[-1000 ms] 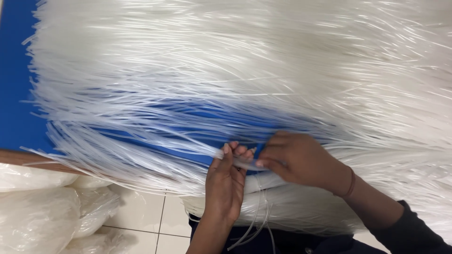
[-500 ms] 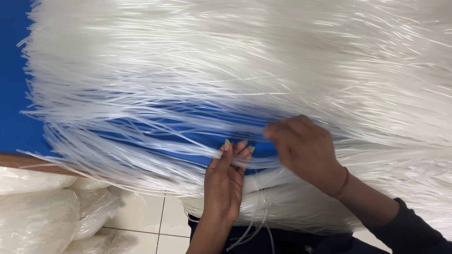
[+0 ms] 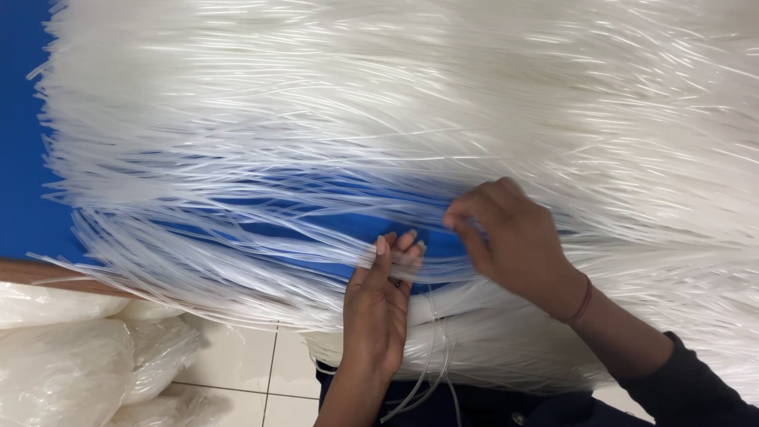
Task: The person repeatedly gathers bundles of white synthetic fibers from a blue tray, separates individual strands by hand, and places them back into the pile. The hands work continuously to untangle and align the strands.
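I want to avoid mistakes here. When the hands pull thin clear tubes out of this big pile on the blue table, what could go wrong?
1. The clear tubes lie crossed and dense, so the few strands pinched by the right hand may drag neighbours along and tangle.
2. Many tube ends overhang the table edge near the left hand; a tug could slide them onto the tiled floor.
3. A hard pull might kink a thin strand.

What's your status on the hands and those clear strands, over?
Left hand flat under a thin bunch of clear strands. Right hand pinching strands at the pile's near edge. Blue table shows beneath; nothing blocking.
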